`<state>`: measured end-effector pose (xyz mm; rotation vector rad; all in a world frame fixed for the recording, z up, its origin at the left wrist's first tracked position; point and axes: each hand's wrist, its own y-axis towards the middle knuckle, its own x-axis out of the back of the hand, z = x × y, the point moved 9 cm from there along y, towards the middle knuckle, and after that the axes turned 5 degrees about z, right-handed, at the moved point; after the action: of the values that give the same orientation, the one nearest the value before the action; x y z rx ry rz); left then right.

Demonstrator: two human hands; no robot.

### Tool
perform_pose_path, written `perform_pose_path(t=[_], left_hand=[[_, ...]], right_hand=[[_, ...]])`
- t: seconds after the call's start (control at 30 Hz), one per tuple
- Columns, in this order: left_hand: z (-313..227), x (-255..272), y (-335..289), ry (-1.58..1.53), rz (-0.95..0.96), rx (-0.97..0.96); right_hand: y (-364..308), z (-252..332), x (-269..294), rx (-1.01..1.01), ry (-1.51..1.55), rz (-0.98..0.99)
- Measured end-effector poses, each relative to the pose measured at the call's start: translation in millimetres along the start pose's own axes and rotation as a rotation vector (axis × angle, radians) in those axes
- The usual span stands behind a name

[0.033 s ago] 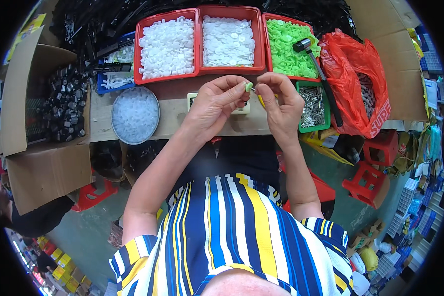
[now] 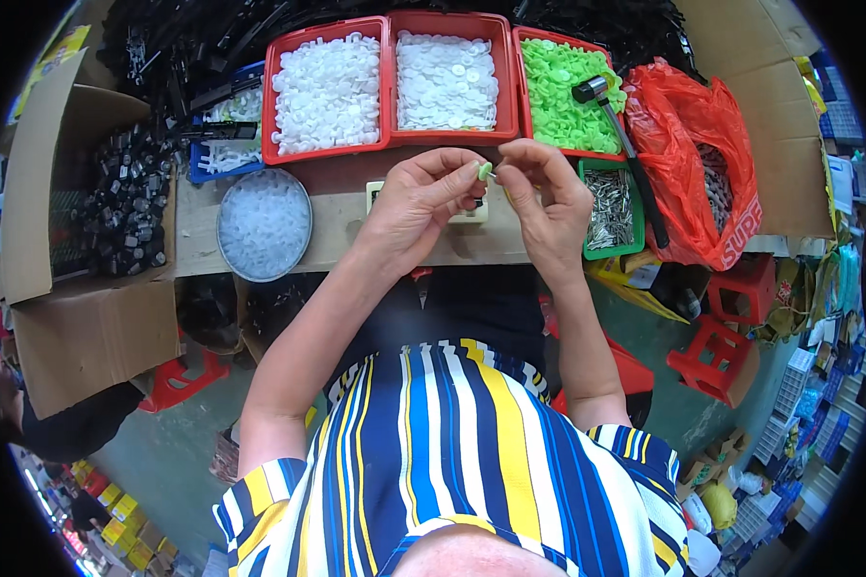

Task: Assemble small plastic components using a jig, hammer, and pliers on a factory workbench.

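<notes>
My left hand (image 2: 409,207) pinches a disc (image 2: 485,171); my right hand (image 2: 555,207) curls nearby, grip unclear. A hammer (image 2: 633,161) overlaps the green heap (image 2: 560,101).

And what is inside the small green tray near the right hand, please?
Beside the right hand, the green tray holds many slim, silvery metal pieces. What lies beneath the top ones is covered, so it cannot be seen.

Pretty packed setup tbh: a flat tan worktop (image 2: 337,207) is holding three rectangular red plastic trays (image 2: 452,136), a round grey bowl (image 2: 310,240), a rectangular green plastic tray (image 2: 614,252) and a cream boxy thing (image 2: 470,214).
</notes>
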<state>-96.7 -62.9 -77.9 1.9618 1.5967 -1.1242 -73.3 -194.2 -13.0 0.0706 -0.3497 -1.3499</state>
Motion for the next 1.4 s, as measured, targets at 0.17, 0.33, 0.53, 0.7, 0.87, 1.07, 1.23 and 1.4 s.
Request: perform_pose_path(t=[0.17,0.33,0.53,0.7,0.87,1.07,1.23,1.4], left_hand=[[-7.1,10.5,-6.1,0.154,-0.022,-0.030],[-18.4,13.7,-17.4,0.290,-0.102,-0.067],[-31.2,12.6,-28.8,0.688,-0.127,-0.217],[-37.1,17.4,-34.4,0.836,-0.183,-0.338],[-60.6,2.3,-58.3,1.396,-0.273,-0.578],[-46.8,0.0,-75.4,1.788,-0.150,-0.763],[-23.7,-4.1,-75.1,2.013,0.013,-0.822],[-16.4,-0.6,-72.0,2.172,0.074,-0.810]], right_hand=[[3.4,21.8,-16.5,0.156,-0.176,0.149],[0.7,13.9,-25.0,0.105,-0.204,0.166],[-3.8,14.5,-36.3,0.132,-0.177,0.225],[-5.4,9.7,-41.9,0.166,-0.187,0.261],[-2.9,-4.1,-52.4,0.180,-0.253,0.294],[-7.3,-10.6,-69.8,0.293,-0.471,0.337],[-7.3,-10.2,-74.1,0.286,-0.601,0.395],[-7.0,-11.6,-78.3,0.253,-0.629,0.449]])
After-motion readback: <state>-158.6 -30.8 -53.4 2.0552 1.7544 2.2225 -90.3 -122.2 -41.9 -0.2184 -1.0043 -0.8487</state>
